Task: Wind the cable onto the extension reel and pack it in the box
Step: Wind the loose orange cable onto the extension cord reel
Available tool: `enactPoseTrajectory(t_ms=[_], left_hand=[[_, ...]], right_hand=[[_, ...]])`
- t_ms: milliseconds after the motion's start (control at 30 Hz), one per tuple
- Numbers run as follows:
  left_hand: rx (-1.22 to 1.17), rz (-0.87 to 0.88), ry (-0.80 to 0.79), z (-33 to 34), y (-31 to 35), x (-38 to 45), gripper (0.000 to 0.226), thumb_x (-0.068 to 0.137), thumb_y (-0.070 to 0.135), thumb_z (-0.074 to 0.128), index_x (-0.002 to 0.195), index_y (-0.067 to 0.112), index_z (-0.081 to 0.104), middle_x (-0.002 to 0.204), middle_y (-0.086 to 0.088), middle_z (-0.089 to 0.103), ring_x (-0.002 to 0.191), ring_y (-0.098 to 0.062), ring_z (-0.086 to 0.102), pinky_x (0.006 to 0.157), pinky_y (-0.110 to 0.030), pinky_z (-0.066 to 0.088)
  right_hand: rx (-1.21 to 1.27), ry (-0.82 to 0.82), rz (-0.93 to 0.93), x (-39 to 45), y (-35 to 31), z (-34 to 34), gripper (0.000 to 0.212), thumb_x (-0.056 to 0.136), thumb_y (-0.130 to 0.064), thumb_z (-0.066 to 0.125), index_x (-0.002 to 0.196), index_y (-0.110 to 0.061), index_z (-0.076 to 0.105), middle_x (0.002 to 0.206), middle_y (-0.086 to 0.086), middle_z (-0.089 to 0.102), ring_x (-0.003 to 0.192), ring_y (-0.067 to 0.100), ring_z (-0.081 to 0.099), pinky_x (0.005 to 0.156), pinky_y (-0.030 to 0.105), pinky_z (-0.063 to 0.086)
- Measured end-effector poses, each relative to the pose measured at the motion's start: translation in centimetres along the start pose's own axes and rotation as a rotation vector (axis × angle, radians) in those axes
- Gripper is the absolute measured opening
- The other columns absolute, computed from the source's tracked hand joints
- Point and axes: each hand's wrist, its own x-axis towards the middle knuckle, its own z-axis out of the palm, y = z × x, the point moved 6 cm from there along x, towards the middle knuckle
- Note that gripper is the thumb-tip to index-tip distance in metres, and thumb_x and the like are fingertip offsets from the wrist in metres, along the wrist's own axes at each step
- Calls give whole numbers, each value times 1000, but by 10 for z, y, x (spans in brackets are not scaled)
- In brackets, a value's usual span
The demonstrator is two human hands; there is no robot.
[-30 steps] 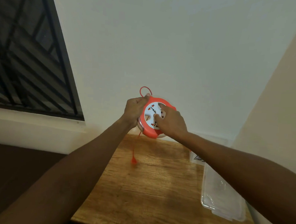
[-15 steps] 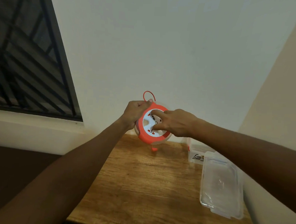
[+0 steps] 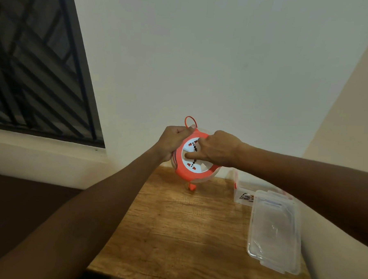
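An orange extension reel with a white socket face is held up above the far end of the wooden table. My left hand grips its left rim, beside a small orange loop at the top. My right hand lies across the socket face, index finger pressed on the white disc. The orange plug hangs just under the reel on a very short bit of cable. The clear plastic box stands at the table's far right, partly behind my right forearm.
The clear box lid lies flat along the table's right edge, close to the beige side wall. A white wall rises behind the table. A dark barred window fills the upper left. Left of the table the floor is dark.
The plug has risen from hanging well below the reel to just under it as the cable wound in. My right hand has turned on the socket face. The view dipped slightly.
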Motion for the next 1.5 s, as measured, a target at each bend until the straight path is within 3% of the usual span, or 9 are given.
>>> enactPoseTrajectory(t_ms=[333, 600, 800, 933, 1033, 1133, 1267, 1367, 1500], left_hand=[[-85, -33, 71, -9, -3, -2, 31, 95, 48, 67, 106, 21, 77, 95, -2, 83, 81, -26, 80, 66, -37, 65], [-84, -11, 114, -13, -2, -2, 36, 96, 47, 67, 113, 17, 76, 101, -4, 81, 83, -26, 80, 71, -39, 66], [-29, 25, 150, -15, 2, 0, 32, 95, 47, 68, 101, 17, 76, 97, -7, 81, 82, -28, 79, 73, -39, 67], [-70, -7, 160, -18, -8, 1, 37, 95, 47, 69, 103, 12, 77, 95, -8, 82, 83, -30, 79, 75, -42, 66], [-84, -6, 168, -20, -11, 3, 36, 93, 48, 71, 98, 13, 78, 90, -8, 82, 81, -31, 79, 74, -43, 66], [-50, 5, 154, -18, -8, 5, 34, 93, 48, 71, 95, 15, 77, 90, -7, 82, 80, -30, 79, 75, -44, 66], [-67, -5, 134, -19, -8, 4, 32, 95, 48, 68, 98, 17, 77, 93, -6, 82, 81, -30, 80, 74, -42, 67], [-34, -10, 123, -24, -7, 5, 37, 95, 49, 68, 105, 14, 76, 95, -6, 82, 81, -29, 80, 73, -41, 66], [-26, -11, 87, -24, -4, 5, 37, 94, 51, 67, 103, 16, 76, 91, -4, 82, 78, -27, 80, 66, -36, 65]], right_hand=[[64, -34, 145, 11, -3, -1, 79, 84, -24, 72, 148, -29, 26, 122, 8, 61, 97, 26, 64, 61, 33, 47], [342, 12, 339, 17, -2, 12, 80, 81, -35, 74, 147, -34, 30, 138, 4, 53, 119, 29, 56, 82, 38, 53], [1127, 117, 774, 16, 3, 25, 71, 79, -29, 72, 143, -27, 41, 136, 2, 55, 117, 26, 54, 90, 37, 50], [1836, 185, 1063, 8, -6, 40, 74, 76, -12, 73, 143, -23, 42, 124, 3, 52, 97, 26, 59, 56, 32, 58], [2097, 256, 1155, 9, -19, 41, 61, 80, -7, 64, 137, -19, 47, 97, -2, 57, 72, 26, 65, 58, 42, 59], [1943, 277, 1108, 11, -24, 40, 58, 82, -14, 63, 137, -16, 43, 105, -1, 58, 75, 25, 64, 58, 38, 59], [1023, 208, 876, 3, -14, 22, 52, 82, -28, 65, 127, -11, 48, 114, 7, 65, 88, 24, 63, 64, 31, 49], [496, 196, 522, -2, -6, 6, 46, 83, -26, 66, 125, -16, 51, 115, 10, 61, 86, 30, 64, 61, 35, 50], [242, 65, 101, -5, -6, 10, 56, 84, -12, 69, 134, -30, 50, 148, 13, 29, 117, 34, 51, 62, 34, 54]])
